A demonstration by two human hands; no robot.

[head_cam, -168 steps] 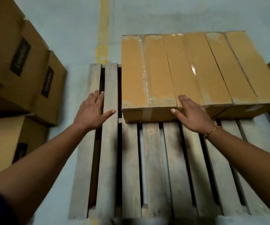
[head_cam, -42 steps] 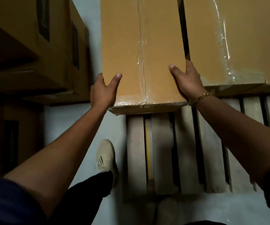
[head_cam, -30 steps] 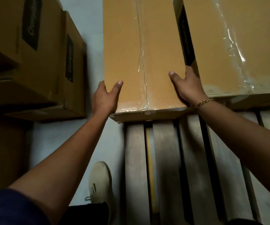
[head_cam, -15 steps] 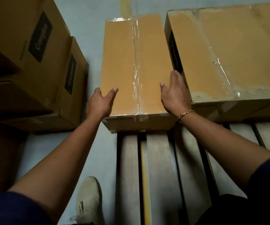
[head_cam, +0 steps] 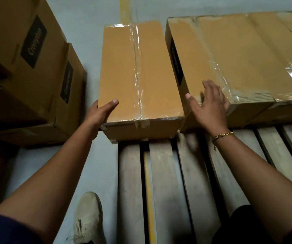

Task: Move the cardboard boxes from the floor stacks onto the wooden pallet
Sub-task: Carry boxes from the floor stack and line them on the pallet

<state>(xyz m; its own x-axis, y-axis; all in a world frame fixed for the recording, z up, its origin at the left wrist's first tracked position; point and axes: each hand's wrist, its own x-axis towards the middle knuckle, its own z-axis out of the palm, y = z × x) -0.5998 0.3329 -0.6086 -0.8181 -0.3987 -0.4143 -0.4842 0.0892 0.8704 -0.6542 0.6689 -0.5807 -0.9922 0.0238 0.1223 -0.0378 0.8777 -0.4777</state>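
A long taped cardboard box lies on the far left end of the wooden pallet, overhanging its left edge a little. My left hand grips the box's near left corner, thumb on top. My right hand is off that box, fingers spread, resting against the near corner of the row of boxes that lies on the pallet to the right. A narrow gap separates the two.
Stacked brown boxes with black labels stand on the grey floor at the left. My pale shoe is on the floor beside the pallet's left edge. A yellow floor line runs away at the top.
The box came down onto the pallet's left end. My right hand let go of its right edge and moved right onto the neighbouring box. The left hand kept its hold.
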